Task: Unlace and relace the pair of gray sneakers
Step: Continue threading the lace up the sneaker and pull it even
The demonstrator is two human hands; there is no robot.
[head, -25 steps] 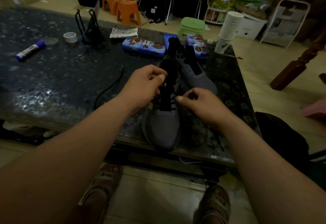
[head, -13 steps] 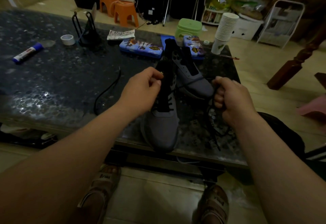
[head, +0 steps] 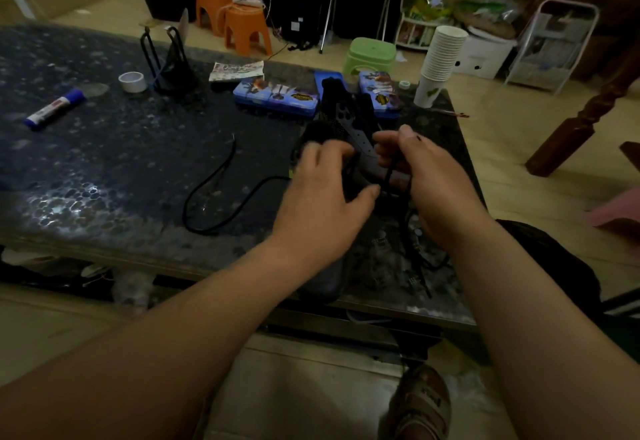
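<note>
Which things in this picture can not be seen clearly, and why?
Head view only.
1. The near sneaker: mostly hidden under the left hand; eyelets unseen.
2. The left fingers: motion-blurred, grip unclear.
3. The lace pinched by the right hand: lower end lost against the dark table.
4. The marker label: too small to read.

Dim light, glare on the table (head: 69,197), left hand (head: 322,204) motion-blurred, edges bowed.

Gray sneakers (head: 367,149), black lace (head: 221,194), speckled dark table (head: 104,162)
</note>
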